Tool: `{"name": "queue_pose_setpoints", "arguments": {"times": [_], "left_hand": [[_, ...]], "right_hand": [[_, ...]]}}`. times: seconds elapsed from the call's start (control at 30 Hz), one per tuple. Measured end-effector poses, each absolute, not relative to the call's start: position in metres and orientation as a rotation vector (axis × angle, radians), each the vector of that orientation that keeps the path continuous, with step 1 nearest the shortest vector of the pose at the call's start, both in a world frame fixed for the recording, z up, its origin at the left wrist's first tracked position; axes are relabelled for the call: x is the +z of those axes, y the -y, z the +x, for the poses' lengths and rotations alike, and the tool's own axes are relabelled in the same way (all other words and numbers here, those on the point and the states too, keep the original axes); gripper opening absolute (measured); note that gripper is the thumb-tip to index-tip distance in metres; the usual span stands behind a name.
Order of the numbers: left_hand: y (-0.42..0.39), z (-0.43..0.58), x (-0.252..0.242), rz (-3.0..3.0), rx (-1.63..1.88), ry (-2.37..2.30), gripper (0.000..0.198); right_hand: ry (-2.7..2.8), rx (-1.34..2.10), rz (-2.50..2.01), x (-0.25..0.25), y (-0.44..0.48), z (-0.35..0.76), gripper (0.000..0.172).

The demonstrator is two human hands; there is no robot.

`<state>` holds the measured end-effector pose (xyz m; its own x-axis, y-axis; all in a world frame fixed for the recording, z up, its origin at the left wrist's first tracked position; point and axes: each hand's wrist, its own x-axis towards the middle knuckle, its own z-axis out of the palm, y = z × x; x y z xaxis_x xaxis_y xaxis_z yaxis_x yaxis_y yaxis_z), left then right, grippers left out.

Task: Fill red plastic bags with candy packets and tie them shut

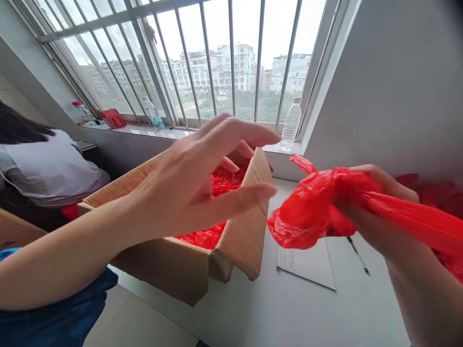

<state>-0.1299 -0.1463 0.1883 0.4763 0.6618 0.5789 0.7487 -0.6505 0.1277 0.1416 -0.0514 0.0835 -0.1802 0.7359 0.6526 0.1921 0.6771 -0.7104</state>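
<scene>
My left hand (202, 178) hovers open above a cardboard box (238, 241), fingers stretched toward the right and holding nothing. The box holds several crumpled red plastic bags (204, 237). My right hand (376, 217) is closed around a twisted red plastic bag (307, 212), whose bunched end sticks out to the left and whose long tail runs off to the right edge. The two hands are a short gap apart.
A white sheet of paper (307, 262) and a pen (359, 256) lie on the grey table (289, 308) under my right hand. Water bottles (291, 123) stand on the sill below a barred window. Another person in a white shirt (47, 168) sits at left.
</scene>
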Motion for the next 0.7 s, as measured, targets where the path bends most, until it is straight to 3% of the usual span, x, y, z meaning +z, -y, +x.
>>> {"name": "queue_pose_setpoints", "arguments": {"times": [0.07,0.1,0.23,0.37,0.53,0.7], "left_hand": [[0.13,-0.101,0.193,-2.713,-0.673,1.308,0.065],[0.123,-0.091,0.192,-2.761,-0.58,1.35,0.067],[0.101,-0.081,0.184,-2.824,-0.5,1.502,0.03],[0.086,-0.121,0.199,-2.526,-0.774,1.609,0.025],[0.06,-0.209,0.223,-2.103,-0.714,1.898,0.04],[0.031,-0.286,0.199,-2.032,-0.38,2.137,0.05]], "right_hand": [[1.759,0.593,-0.748,0.093,0.06,0.117,0.028],[1.771,0.599,-0.712,0.094,0.063,0.108,0.031],[1.812,0.526,-0.594,0.086,0.064,0.103,0.04],[1.776,0.514,-0.633,0.065,0.058,0.139,0.062],[1.623,0.638,-0.93,0.017,0.05,0.199,0.052],[1.609,0.797,-1.321,-0.035,0.053,0.242,0.044]]}}
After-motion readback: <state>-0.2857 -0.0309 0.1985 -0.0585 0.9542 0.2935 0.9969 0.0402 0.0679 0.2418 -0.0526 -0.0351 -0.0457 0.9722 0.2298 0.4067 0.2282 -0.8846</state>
